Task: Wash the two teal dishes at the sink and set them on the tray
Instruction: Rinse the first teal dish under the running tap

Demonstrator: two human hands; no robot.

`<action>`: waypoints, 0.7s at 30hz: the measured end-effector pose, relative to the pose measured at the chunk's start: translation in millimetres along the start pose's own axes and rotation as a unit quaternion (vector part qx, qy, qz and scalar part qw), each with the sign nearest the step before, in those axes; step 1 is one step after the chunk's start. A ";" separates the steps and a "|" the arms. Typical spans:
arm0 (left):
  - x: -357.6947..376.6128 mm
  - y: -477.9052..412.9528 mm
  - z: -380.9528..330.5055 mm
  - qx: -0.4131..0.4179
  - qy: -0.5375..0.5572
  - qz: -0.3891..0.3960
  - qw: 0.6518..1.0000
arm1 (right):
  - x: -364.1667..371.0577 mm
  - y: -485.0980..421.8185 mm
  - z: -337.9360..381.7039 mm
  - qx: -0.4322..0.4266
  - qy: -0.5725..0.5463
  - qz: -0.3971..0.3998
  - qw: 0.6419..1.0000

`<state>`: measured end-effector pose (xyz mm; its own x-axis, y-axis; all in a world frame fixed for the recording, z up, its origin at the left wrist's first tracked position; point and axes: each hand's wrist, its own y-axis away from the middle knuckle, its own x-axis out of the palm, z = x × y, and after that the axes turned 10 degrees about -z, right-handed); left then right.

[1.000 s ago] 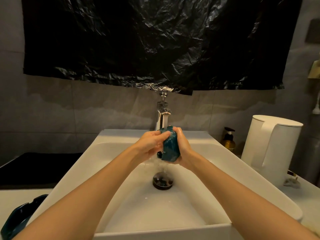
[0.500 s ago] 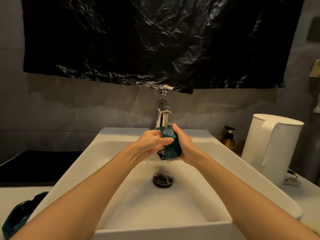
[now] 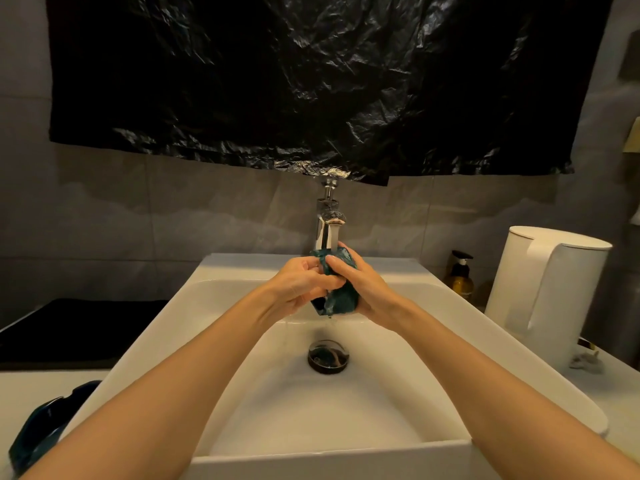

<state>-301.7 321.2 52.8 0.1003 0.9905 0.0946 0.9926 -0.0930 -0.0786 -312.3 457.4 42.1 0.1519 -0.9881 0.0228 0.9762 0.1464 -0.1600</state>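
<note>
Left hand (image 3: 300, 289) and right hand (image 3: 372, 294) are gripping the glossy teal dish (image 3: 343, 301) at the white sink's (image 3: 242, 268) back edge — right thumb now sliding across, washing is continuing.

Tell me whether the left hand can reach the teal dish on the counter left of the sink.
Probably, once freed: the left hand now helps the right hand hold the other teal dish under the faucet. Nothing blocks the counter dish beside the sink.

We find the sink (image 3: 398, 269) bowl open toward us. The tap (image 3: 327, 225) blocks its back; kettle (image 3: 547, 292) and bottle (image 3: 460, 277) crowd the right counter (image 3: 613, 386), a dish (image 3: 38, 431) the left.
</note>
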 end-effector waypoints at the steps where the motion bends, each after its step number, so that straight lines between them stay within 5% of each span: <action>1: -0.6 -0.8 -0.3 -0.002 0.000 0.003 1.000 | 0.3 0.3 0.0 -0.008 0.002 0.001 1.000; 17: -9.4 -3.1 3.9 0.011 -0.055 0.037 0.998 | 8.2 -4.6 -1.8 0.129 -0.034 -0.054 0.990; 21: -5.9 -1.5 7.0 0.047 -0.107 0.025 0.993 | 7.8 -7.0 -4.3 0.092 0.001 -0.071 0.993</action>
<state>-304.2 316.2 45.4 0.1225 0.9846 -0.1248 0.9747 -0.1431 -0.1720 -318.6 448.4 39.1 0.0114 -0.9994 0.0312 0.9995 0.0122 0.0275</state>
